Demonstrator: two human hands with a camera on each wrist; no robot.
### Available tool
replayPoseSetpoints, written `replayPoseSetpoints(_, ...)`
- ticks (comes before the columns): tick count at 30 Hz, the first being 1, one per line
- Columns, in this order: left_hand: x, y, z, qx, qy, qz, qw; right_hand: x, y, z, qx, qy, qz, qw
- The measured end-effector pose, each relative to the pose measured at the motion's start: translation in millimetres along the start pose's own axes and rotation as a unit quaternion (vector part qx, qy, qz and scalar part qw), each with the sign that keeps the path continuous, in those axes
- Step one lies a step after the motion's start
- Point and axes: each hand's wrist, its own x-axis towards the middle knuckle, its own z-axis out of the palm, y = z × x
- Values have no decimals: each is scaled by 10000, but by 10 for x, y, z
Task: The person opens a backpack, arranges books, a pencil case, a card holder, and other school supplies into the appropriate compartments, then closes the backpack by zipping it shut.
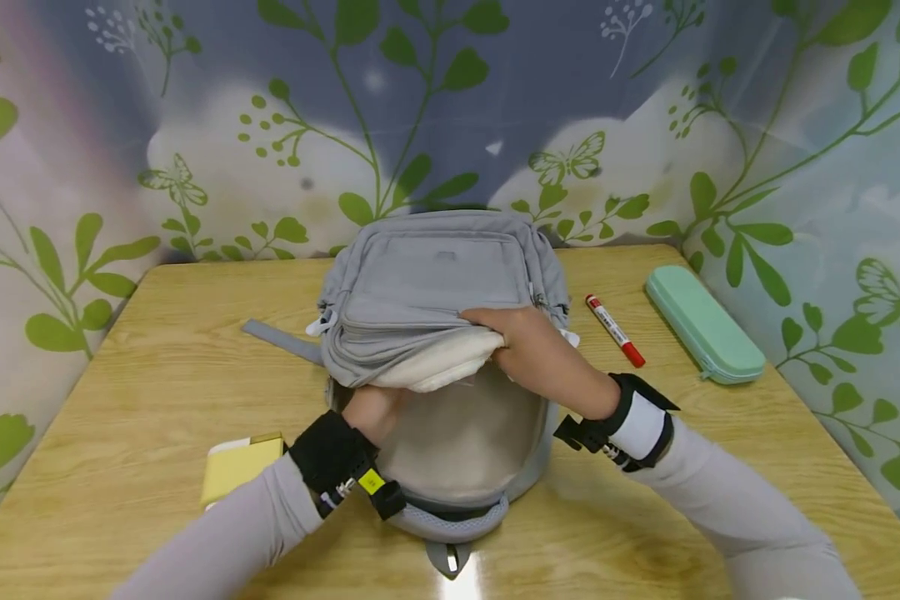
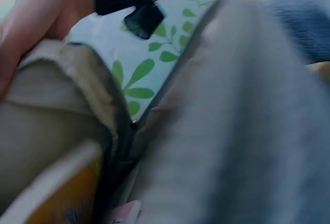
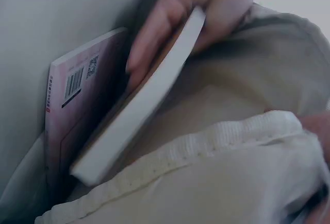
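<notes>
A grey backpack [image 1: 450,267] lies on the table with its main compartment unzipped. My right hand [image 1: 536,354] grips the edge of its raised front panel, and the pale lining [image 1: 442,362] shows there. My left hand [image 1: 378,410] reaches inside under that panel, its fingers hidden in the head view. In the right wrist view, the left hand [image 3: 193,13] holds a book [image 3: 144,103] with white page edges, tilted inside the bag. Part of its orange cover shows in the left wrist view. Beside it stands a pink book [image 3: 82,87] with a barcode, against the bag's back wall.
On the wooden table [image 1: 172,350], a yellow box-like item [image 1: 240,468] lies left of the backpack, partly behind the left forearm. To the right are a red-and-white marker [image 1: 613,329] and a mint-green zipped case [image 1: 705,325]. A leaf-patterned cloth [image 1: 435,108] hangs behind.
</notes>
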Motion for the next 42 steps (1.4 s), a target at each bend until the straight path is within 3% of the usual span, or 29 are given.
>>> replayPoseSetpoints(1,20,47,14,-727,119,-532,9959,-1,-6,6,12,-10,-14,10000)
replayPoseSetpoints(3,98,-48,-122,-642,-511,-938,9922,0,-9,16,25,-17,-38,10000)
replayPoseSetpoints(6,206,-240,-330,-1001,-1812,-960,9736,4,-6,22,41,-73,-5,10000)
replayPoseSetpoints(8,71,70,-161,-834,-2218,-673,9692,8,-3,29,59,-112,16,9999)
replayPoseSetpoints(10,-128,486,81,-457,-2068,-628,9753,14,2,33,54,-140,42,9999)
replayPoseSetpoints(11,-148,550,123,-80,-1831,-707,9805,18,7,35,49,-149,56,9999)
replayPoseSetpoints(12,-252,764,240,207,-1508,-1025,9830,22,13,36,50,-159,69,9998)
replayPoseSetpoints(14,-386,1015,325,643,-1422,-1510,9761,29,24,30,65,-147,115,9998)
replayPoseSetpoints(17,-520,1267,291,1492,-2017,-2090,9452,37,51,15,83,-110,127,9998)
replayPoseSetpoints(19,-593,1421,184,2094,-2538,-2095,9208,41,63,4,98,-79,109,9999)
replayPoseSetpoints(21,-639,1586,46,2770,-2794,-1941,8986,43,76,2,111,-43,41,9999)
replayPoseSetpoints(23,-663,1733,-109,3286,-2682,-1755,8884,40,87,7,82,-17,12,10000)
replayPoseSetpoints(25,-663,1823,-255,3979,-2323,-1506,8747,22,109,26,51,-38,13,10000)
replayPoseSetpoints(27,-652,1832,-379,4511,-1900,-1345,8616,-8,130,51,38,-99,69,9999)
replayPoseSetpoints(30,-612,1720,-496,5294,-1468,-1345,8246,-68,162,86,77,-183,192,9996)
replayPoseSetpoints(32,-570,1610,-537,5521,-1356,-1433,8101,-105,183,110,127,-188,232,9995)
replayPoseSetpoints(35,-504,1459,-561,5664,-1305,-1417,8013,-155,226,161,-99,-413,2,9991)
replayPoseSetpoints(37,-472,1383,-578,5657,-1308,-1435,8014,-194,252,199,-311,-894,-331,9950)
replayPoseSetpoints(39,-454,1323,-589,5685,-1316,-1486,7984,-243,268,227,-427,-1667,-547,9836)
replayPoseSetpoints(42,-435,1265,-594,5793,-1376,-1625,7868,-294,267,240,-239,-2851,-513,9568)
